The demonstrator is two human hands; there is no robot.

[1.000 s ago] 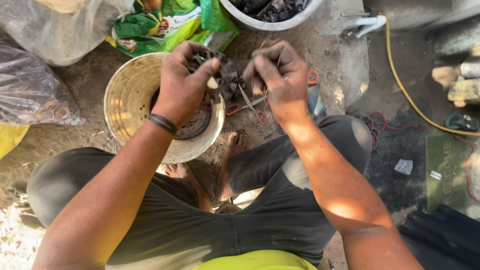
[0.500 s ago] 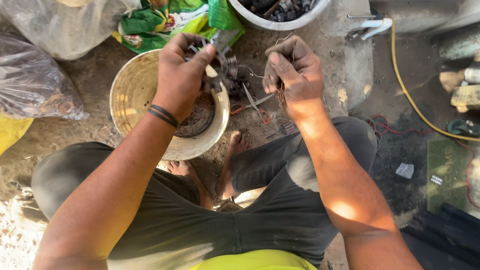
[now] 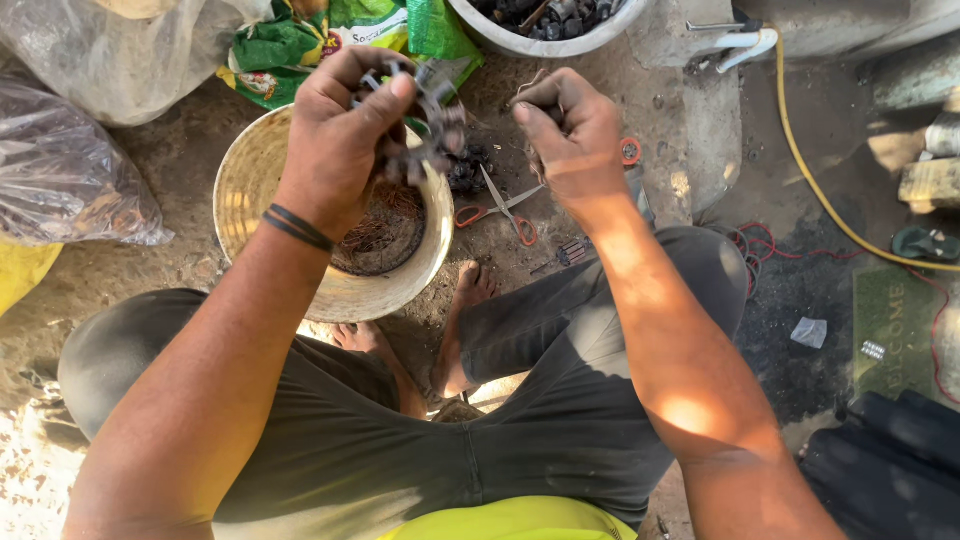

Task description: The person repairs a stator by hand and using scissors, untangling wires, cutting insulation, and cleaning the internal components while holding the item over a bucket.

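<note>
Far left of the left hand: a clear, crinkled plastic bag with dark contents lies on the dirt; a second pale plastic sack sits beyond it.

Below and under the left hand: a round cream-coloured plastic bucket, its bottom covered with thin brownish wire strands. Beyond the hand lies a green printed plastic sack.

Left hand: closed around a dark grey slotted metal motor core, thumb and fingers clamping it, the part jutting out to the right over the bucket rim. Two dark bands circle the wrist.

Between the hands, lower, on the ground: a small pile of dark metal pieces and orange-handled scissors, lying open.

Right hand: fingers curled in narrow, thumb and forefinger pinched; a few thin wire strands appear at the fingertips, too fine to tell exactly how they are held. The hands are near each other, not touching.

Beyond the right hand: a white basin with dark metal parts. Right of it, well apart: a yellow cable across the ground and a green doormat.
</note>
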